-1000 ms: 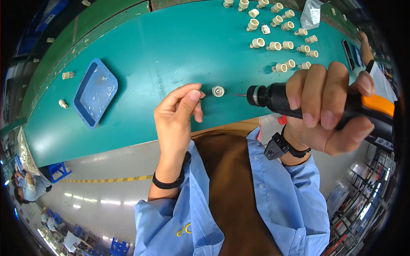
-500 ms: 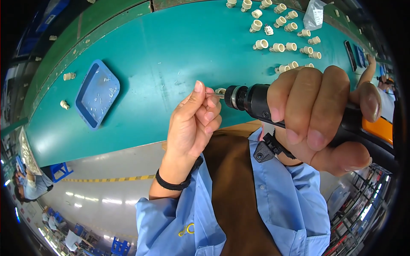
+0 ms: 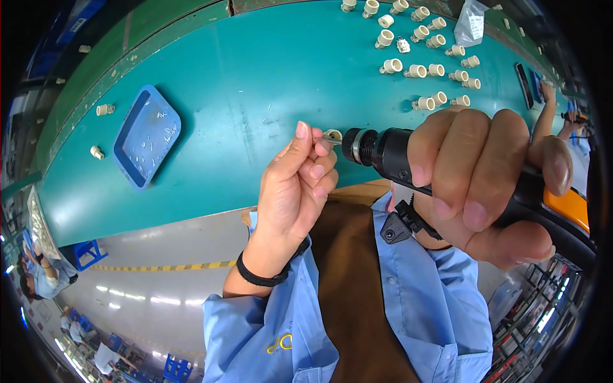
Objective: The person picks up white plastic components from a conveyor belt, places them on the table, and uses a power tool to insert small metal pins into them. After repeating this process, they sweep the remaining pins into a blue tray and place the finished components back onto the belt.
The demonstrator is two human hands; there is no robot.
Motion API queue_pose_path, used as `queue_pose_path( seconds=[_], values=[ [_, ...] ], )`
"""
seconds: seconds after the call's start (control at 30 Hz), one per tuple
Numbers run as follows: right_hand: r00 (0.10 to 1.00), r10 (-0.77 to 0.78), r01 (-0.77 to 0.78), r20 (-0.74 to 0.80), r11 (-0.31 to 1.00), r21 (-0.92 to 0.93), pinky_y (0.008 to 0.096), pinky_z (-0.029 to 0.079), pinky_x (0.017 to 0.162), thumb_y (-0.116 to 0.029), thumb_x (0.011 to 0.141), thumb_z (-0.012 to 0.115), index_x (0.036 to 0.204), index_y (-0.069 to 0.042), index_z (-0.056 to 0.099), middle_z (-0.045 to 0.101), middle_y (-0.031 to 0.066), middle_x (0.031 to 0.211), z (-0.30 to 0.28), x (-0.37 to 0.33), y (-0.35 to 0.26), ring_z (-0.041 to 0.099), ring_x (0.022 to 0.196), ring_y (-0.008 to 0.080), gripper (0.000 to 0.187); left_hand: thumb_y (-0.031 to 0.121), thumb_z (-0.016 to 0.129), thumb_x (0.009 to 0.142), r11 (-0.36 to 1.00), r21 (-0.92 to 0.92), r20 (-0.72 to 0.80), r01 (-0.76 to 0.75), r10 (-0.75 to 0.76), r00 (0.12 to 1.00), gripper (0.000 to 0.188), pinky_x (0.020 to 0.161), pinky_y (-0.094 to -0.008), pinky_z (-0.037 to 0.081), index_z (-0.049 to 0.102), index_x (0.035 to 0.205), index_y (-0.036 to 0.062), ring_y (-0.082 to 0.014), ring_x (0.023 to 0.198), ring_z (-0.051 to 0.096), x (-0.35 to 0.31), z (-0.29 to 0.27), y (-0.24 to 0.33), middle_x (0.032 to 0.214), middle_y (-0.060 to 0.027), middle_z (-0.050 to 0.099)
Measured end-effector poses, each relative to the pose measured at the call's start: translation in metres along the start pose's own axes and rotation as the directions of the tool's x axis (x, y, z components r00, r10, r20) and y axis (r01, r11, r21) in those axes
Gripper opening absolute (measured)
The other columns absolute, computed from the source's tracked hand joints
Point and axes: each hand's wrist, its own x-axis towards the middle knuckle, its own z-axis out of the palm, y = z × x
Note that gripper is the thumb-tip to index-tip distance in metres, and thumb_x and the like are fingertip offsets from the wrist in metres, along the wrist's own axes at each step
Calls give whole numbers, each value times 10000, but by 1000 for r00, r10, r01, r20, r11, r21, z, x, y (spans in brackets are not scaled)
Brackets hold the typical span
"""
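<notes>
My right hand [image 3: 476, 172] is wrapped round a black electric screwdriver [image 3: 391, 153] with an orange patch near its rear. Its thin bit [image 3: 331, 140] points left toward my left hand [image 3: 297, 182]. There thumb and forefinger pinch together at the bit's tip, and what lies between them is too small to make out. Just behind the bit, a cream lamp-holder-like socket [image 3: 334, 134] stands on the table, partly hidden. A blue tray [image 3: 121, 156] with small loose metal pieces, perhaps screws, lies left of my hands.
Several cream sockets [image 3: 415, 71] stand in loose rows on the green table [image 3: 211, 127] at the far right, by a clear plastic bag [image 3: 470, 24]. Two more, one a socket [image 3: 105, 110], lie left of the tray. At the right edge, another person's arm [image 3: 546, 115] reaches in.
Both hands and the screwdriver have shifted slightly right together. The pinch at the bit's tip stays the same. The view has moved a little.
</notes>
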Motion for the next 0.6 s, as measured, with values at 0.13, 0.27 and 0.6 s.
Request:
queue_pose_path(
  seconds=[0.13, 0.27, 0.6],
  values=[
    [1000, 0, 0, 1, 1000, -18, 279, 430, 604, -417, 873, 546, 1244, -160, 422, 510, -39, 751, 3, 2, 2, 488, 607, 85, 468, 283, 475, 939, 1000, -5, 1, 17, -17, 1000, 249, 425, -194, 329, 544, 887, 50, -69, 581, 416, -1, 0, -1, 752, -5, 514],
    [1000, -1, 1, 1, 999, -40, 279, 432, 604, -423, 871, 548, 1243, -167, 422, 512, -40, 751, 6, 2, -1, 489, 606, 85, 469, 284, 477, 938, 1000, 1, 23, 9, -9, 1000, 246, 426, -200, 333, 541, 888, 52, -67, 583, 418, -1, -2, -5, 760, -3, 516],
    [1000, 16, -16, 7, 998, -54, 284, 426, 606, -416, 875, 547, 1253, -166, 406, 514, -31, 760, -1, -5, -6, 489, 601, 95, 475, 260, 544, 904, 993, 63, 57, 96, -100, 993, 232, 459, -196, 343, 547, 958, 34, -58, 581, 412, -14, -1, -12, 803, -2, 523]
  ],
)
